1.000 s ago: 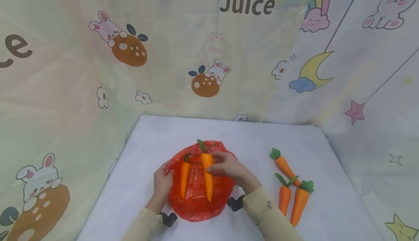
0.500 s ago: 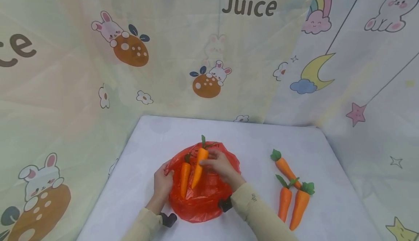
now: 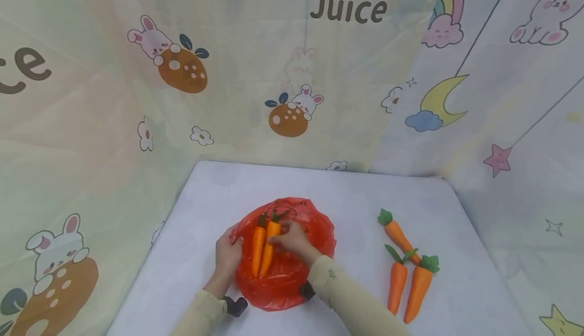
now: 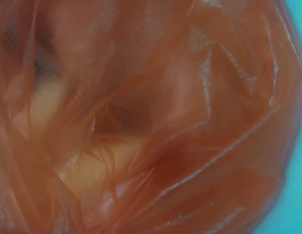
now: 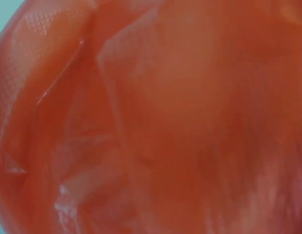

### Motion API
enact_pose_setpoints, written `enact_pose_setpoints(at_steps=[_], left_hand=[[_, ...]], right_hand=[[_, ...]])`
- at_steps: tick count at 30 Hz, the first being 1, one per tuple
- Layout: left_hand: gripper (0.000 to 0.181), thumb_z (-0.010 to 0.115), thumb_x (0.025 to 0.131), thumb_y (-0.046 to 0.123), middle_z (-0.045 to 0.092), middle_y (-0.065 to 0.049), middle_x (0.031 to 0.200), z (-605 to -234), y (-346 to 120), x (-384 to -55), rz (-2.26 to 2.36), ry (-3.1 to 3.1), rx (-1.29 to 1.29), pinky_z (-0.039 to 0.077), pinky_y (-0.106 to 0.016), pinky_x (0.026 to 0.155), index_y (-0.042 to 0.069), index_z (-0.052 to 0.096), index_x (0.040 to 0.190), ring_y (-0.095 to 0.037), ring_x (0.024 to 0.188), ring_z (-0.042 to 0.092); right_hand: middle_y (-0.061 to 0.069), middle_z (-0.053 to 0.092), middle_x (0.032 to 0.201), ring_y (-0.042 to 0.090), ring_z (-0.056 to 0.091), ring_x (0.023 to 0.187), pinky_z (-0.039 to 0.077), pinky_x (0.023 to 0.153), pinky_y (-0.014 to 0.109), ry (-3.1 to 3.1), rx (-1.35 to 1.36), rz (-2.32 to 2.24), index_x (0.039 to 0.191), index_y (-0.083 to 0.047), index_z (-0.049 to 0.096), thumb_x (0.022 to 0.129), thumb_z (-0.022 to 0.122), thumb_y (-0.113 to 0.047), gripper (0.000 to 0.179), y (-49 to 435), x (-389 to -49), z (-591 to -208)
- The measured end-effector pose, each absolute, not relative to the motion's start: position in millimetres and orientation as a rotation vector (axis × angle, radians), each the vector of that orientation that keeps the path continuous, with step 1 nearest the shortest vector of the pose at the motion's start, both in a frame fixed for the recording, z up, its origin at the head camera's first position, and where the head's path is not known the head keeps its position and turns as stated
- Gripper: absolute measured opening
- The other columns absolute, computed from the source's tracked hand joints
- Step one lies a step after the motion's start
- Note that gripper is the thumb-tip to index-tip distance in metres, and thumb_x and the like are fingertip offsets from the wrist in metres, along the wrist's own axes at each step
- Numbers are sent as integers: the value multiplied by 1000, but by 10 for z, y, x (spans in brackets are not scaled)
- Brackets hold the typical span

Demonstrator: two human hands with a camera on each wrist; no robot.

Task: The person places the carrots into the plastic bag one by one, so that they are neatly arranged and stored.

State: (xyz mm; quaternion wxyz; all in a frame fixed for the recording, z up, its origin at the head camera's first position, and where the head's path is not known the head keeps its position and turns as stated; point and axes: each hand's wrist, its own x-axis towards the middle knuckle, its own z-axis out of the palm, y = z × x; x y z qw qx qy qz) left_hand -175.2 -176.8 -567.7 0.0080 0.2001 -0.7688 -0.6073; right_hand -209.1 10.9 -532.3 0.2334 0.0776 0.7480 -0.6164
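Observation:
A red plastic bag (image 3: 278, 295) lies spread open on the white table, its film filling most of both wrist views. My left hand (image 3: 227, 255) grips the bag's left rim. Inside the bag a small orange carrot (image 3: 257, 247) with a green top lies near that hand. Right beside it is a second carrot (image 3: 270, 242), which my right hand (image 3: 294, 238) pinches between thumb and fingers. That hand is within the bag's opening. In the left wrist view, blurred yellowish shapes show through the bag film (image 4: 229, 122); the hands are not clearly seen there.
To the right on the white table (image 3: 356, 199) lie three more carrots: an upper one (image 3: 398, 235), a lower left one (image 3: 397, 285) and a lower right one (image 3: 417, 293). A printed curtain (image 3: 237, 62) surrounds the table at the back and sides.
My right hand has moved left and lowered its carrot into the bag, close against the first carrot. My left hand has stayed on the bag's rim.

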Motion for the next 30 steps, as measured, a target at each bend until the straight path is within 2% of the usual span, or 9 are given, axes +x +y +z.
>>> enact_pose_setpoints(at_steps=[8,14,24,30], left_hand=[[44,53,103,6,56,-13,143,-5687,-1743,-1765,-1899,-2402,622,43,-50,108,9,50,147,-34,129,54],[44,55,103,7,56,-15,143,-5682,-1724,-1759,-1883,-2406,614,42,-51,108,8,50,147,-36,129,54],[44,56,103,10,57,-12,142,-5662,-1705,-1759,-1869,-2414,632,44,-49,106,10,51,146,-35,127,56],[44,55,103,9,56,-11,143,-5664,-1715,-1765,-1888,-2402,642,43,-49,107,11,51,147,-34,128,55]], right_hand=[[8,62,118,26,66,93,60,81,50,2179,157,-1562,145,-6,46,86,83,-15,70,63,-2089,-5421],[7,64,111,26,67,89,61,76,51,2170,168,-1553,144,-9,47,86,82,-15,67,60,-2108,-5471],[6,65,105,23,67,87,61,79,50,2217,115,-1529,147,-5,48,88,80,-15,67,33,-2152,-5509],[7,64,105,25,67,88,60,80,50,2214,91,-1539,143,-8,50,89,79,-15,62,40,-2143,-5517]])
